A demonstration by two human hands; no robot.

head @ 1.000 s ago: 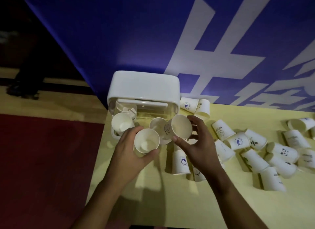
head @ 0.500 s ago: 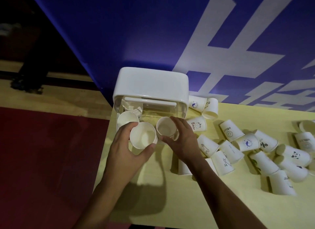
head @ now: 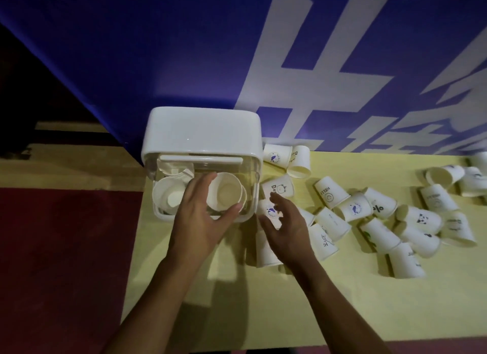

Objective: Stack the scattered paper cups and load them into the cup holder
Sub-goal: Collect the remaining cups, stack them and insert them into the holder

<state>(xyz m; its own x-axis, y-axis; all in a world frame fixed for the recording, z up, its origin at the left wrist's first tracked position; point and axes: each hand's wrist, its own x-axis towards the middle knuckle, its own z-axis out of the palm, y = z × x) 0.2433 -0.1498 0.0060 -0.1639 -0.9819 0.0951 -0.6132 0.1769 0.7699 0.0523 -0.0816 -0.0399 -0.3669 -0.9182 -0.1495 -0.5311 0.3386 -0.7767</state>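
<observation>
**Loading begun, most cups loose**

Near: right hand (head: 286,222) spread wide, holding nothing, beside a whale-logo cup (head: 270,212). The left hand (head: 200,216) grips nested cups (head: 224,194) at the holder (head: 203,132) mouth. A second stack (head: 168,194) sits inside. Many cups lie scattered on the table (head: 290,301). Legible: "HELLO" cup (head: 328,191), "%" cup (head: 379,208).
</observation>
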